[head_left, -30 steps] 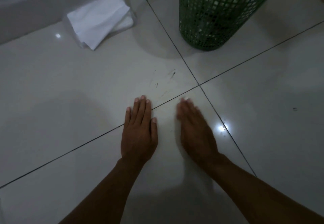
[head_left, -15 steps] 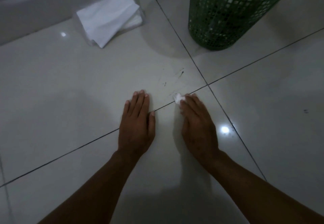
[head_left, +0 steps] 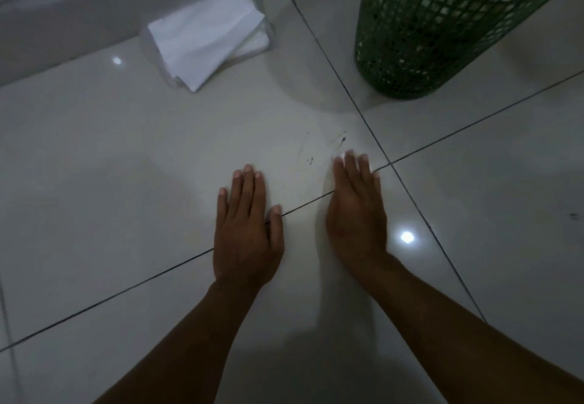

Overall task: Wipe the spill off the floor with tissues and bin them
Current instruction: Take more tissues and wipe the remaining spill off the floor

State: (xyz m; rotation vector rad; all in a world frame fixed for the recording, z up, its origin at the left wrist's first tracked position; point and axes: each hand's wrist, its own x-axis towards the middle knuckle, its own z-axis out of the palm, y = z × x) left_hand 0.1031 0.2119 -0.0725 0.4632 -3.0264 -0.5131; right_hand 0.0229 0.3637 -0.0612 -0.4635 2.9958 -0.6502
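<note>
Hands, two, flat on the tiled floor [head_left: 94,166]. Left hand [head_left: 245,233]: fingers straight, holding nothing. Right hand [head_left: 355,214]: fingers extended and blurred; I cannot tell whether a tissue sits beneath it. Just past its fingertips I count a few dark smears [head_left: 335,144], the spill marks. Farther off, one tissue pack [head_left: 207,43] at left, one green mesh bin [head_left: 436,31] at right, rim cut off. No writing is readable.
</note>
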